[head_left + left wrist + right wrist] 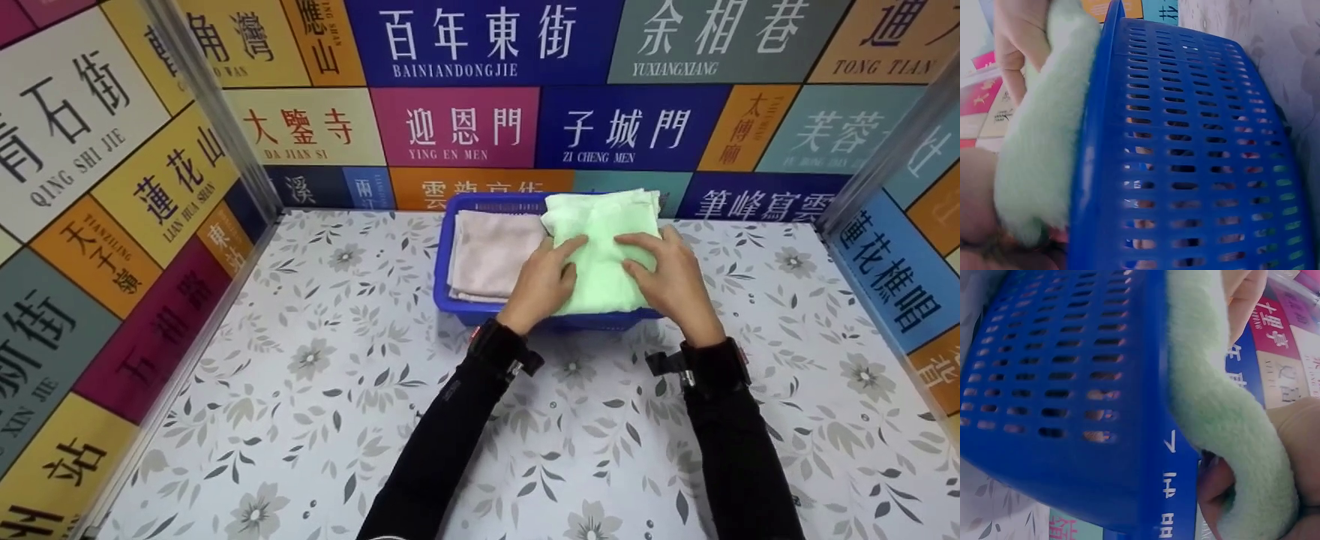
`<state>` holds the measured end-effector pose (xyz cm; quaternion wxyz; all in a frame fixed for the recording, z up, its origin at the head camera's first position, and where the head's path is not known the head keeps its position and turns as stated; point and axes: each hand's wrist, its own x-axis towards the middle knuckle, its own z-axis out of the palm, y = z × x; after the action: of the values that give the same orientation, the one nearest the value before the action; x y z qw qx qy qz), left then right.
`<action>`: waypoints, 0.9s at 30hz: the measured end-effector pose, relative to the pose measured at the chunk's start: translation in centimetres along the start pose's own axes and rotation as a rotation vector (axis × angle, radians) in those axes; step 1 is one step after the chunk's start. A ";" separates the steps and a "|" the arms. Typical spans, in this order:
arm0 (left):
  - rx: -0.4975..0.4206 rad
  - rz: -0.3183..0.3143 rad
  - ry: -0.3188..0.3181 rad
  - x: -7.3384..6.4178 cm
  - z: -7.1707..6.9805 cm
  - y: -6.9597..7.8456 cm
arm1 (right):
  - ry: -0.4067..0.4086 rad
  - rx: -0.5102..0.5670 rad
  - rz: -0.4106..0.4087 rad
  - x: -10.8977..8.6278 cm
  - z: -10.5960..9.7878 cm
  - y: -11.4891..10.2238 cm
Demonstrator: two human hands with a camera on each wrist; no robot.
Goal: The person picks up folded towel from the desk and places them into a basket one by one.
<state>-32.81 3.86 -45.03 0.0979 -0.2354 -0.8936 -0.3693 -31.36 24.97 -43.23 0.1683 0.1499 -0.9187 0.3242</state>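
Observation:
A folded light green towel (pixel 604 262) lies over the right part of a blue plastic basket (pixel 446 289), its near edge overlapping the basket's front rim. My left hand (pixel 541 283) grips the towel's left side, index finger across its top. On the opposite side my right hand (pixel 670 274) holds it, fingers spread over the top. In the right wrist view, fingertips (pixel 1216 486) curl beneath the towel's bent edge. Folded pale pink cloths (pixel 495 255) fill the basket's left half, beside my left hand. Whatever lies under the green towel is hidden.
The basket stands near the back of a table (pixel 360 420) covered in a floral print. Behind it rises a wall panel (pixel 457 127) of coloured street-name signs, with similar panels to the left and right.

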 end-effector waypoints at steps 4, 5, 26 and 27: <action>-0.013 -0.021 -0.025 0.6 0.6 -0.4 | 0.038 -0.007 0.003 0.8 1.0 1.3; -0.011 -0.026 -0.028 0.7 0.7 -0.4 | 0.045 -0.010 0.002 0.9 1.3 1.6; 0.559 -0.137 -0.070 1.4 2.4 -0.8 | -0.157 -0.373 0.037 1.5 2.8 3.9; 0.587 -0.138 -0.086 1.4 2.4 -0.8 | -0.179 -0.396 0.035 1.5 2.7 4.0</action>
<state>-34.45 5.52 -46.73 0.0985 -0.1511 -0.9794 -0.0908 -34.81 25.91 -46.79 0.1064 0.1262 -0.9782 0.1256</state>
